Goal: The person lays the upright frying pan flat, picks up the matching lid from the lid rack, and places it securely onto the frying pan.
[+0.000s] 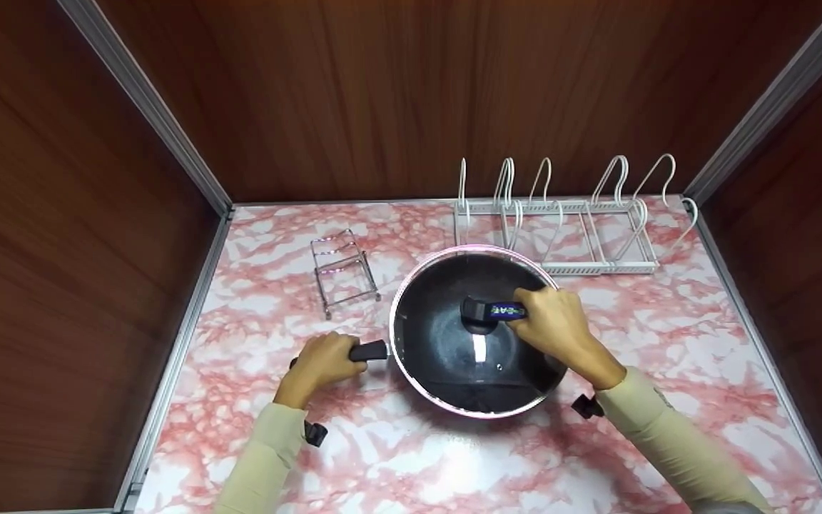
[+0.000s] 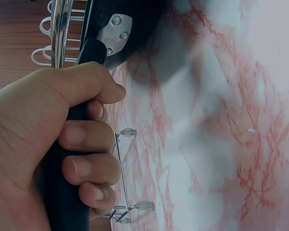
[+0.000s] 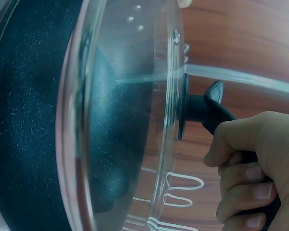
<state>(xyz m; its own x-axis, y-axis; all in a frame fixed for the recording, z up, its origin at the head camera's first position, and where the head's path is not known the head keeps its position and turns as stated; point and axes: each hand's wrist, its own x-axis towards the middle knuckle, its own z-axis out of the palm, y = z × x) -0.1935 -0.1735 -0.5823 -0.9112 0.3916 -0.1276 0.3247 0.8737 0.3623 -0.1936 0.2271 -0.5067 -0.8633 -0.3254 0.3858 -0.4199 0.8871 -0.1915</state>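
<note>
A dark wok (image 3: 29,115) has a domed glass lid (image 1: 447,371) with a shiny metal rim over it. My left hand (image 1: 325,360) grips the wok's black long handle (image 1: 369,350), fingers wrapped round it and thumb along the side in the left wrist view. The lid's black handle (image 1: 500,312), with a blue label, is held by my right hand (image 1: 554,325), its fingers curled round the grip in the right wrist view. Whether the lid sits fully on the wok's rim, I cannot tell. The wok's underside is hidden in the head view.
Behind the wok to the right stands a white wire rack (image 1: 596,268) with several tall loops. A small chrome wire stand (image 1: 343,268) is at the back left. Brown wood panels (image 1: 382,100) enclose the red-and-white marbled table (image 1: 240,314) at the back and sides.
</note>
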